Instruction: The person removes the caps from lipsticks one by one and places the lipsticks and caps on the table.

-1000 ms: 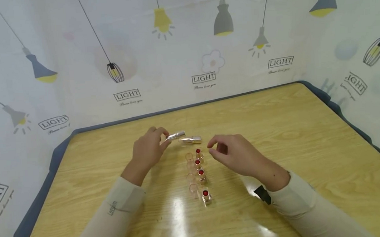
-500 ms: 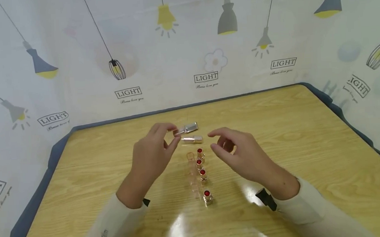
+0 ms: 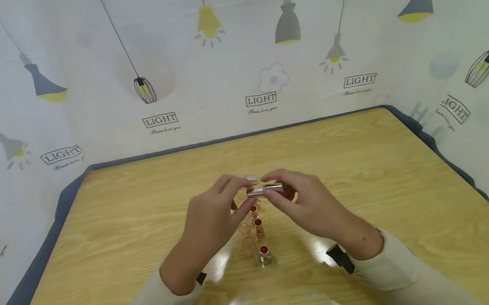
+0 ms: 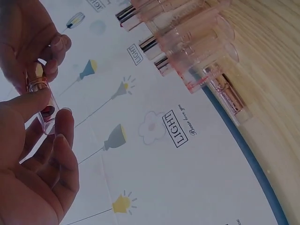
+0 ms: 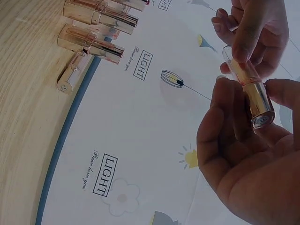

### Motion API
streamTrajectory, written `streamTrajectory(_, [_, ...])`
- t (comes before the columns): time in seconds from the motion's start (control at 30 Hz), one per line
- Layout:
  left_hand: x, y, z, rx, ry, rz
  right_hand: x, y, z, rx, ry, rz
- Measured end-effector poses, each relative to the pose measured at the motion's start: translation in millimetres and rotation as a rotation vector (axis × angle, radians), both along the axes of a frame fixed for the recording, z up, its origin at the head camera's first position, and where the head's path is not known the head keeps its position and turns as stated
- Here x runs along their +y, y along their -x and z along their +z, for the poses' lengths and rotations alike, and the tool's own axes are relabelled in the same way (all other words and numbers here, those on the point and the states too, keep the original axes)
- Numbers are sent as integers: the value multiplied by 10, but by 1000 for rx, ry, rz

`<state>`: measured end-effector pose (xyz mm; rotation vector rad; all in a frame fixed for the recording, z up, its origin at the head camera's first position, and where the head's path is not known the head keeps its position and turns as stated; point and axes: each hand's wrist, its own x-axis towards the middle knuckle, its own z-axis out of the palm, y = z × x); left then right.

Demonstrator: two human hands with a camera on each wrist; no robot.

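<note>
Both hands hold one lipstick (image 3: pixel 274 188) level above the table, between them. My left hand (image 3: pixel 212 214) pinches its clear-cap end between thumb and fingers. The fingers of my right hand (image 3: pixel 311 202) grip the shiny gold base (image 5: pixel 258 101), seen in the right wrist view. Beneath the hands, uncapped lipsticks with red tips stand upright in a row, the nearest lipstick (image 3: pixel 264 253) a little apart. Clear caps (image 3: pixel 248 245) stand along their left side. Another lipstick (image 3: pixel 252 178) lies on its side just beyond, partly hidden by the left fingers.
The wood-grain table (image 3: pixel 127 214) carries the row down its middle. At its far edge, a dark blue border (image 3: pixel 174 150) meets a white backdrop (image 3: pixel 207 80) printed with lamps. A black strap (image 3: pixel 340 258) shows at the right wrist.
My left hand has lifted the lipstick off the table and brought it right and nearer. My right hand, free before, now grips its base. The other lipsticks stay in place.
</note>
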<state>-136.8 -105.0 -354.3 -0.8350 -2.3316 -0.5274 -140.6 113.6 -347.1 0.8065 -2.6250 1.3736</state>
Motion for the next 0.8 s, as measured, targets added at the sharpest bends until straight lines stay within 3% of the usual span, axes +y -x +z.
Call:
streamTrajectory(0.43, [60, -41, -71, 6, -36, -62, -21, -8, -31, 142, 43, 41])
streamTrajectory(0.8, [66, -105, -100, -8, -38, -37, -8, -17, -65, 133, 61, 101])
